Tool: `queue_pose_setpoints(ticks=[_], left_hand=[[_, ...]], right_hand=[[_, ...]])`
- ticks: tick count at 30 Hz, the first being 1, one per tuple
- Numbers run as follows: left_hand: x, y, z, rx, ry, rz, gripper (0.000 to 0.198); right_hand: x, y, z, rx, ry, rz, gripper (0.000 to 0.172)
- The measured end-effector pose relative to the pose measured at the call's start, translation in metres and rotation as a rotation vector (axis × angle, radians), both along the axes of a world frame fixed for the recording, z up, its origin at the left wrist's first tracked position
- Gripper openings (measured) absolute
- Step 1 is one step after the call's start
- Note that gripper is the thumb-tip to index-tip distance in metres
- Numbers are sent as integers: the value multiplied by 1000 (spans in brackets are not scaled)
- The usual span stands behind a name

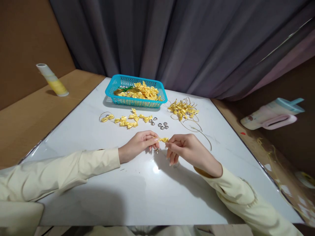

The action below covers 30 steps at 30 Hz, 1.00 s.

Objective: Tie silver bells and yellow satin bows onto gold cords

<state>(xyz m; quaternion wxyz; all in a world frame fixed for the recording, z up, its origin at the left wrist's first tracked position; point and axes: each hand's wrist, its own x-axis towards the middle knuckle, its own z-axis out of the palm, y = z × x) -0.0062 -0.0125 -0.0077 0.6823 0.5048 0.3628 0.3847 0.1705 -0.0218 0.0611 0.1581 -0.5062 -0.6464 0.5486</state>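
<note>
Between my two hands, above the middle of the white table, is a small yellow satin bow (163, 140). My left hand (145, 142) pinches its left end, and my right hand (188, 149) pinches the right end. A small silver bell-like piece (157, 150) shows just under my left fingertips; how it is attached is hidden. Beyond my hands lie several loose yellow bows (129, 123) and small silver pieces (163, 125). One bow with a gold cord loop (107, 118) rests at the left.
A blue plastic basket (137, 102) holding many yellow bows stands at the back. Right of it is a pile of bows with gold cords (183, 109). A spool of yellow thread (52, 80) stands far left; a tumbler with a pink handle (268, 116) is far right.
</note>
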Motion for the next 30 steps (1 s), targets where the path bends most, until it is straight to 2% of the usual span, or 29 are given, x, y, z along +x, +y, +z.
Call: queue_pose_setpoints(ticks=[19,26,30], left_hand=[[-1,1,-2,33,25,-15,17],[3,-6,3,149,185,41,14],[4,-9,2,198,220,94,12]], right_hand=[[-2,0,-2,-11,20,-27,15],[-6,0,-11,-28,61,-75,15],[-9,-4,-20,101,19,-73,17]])
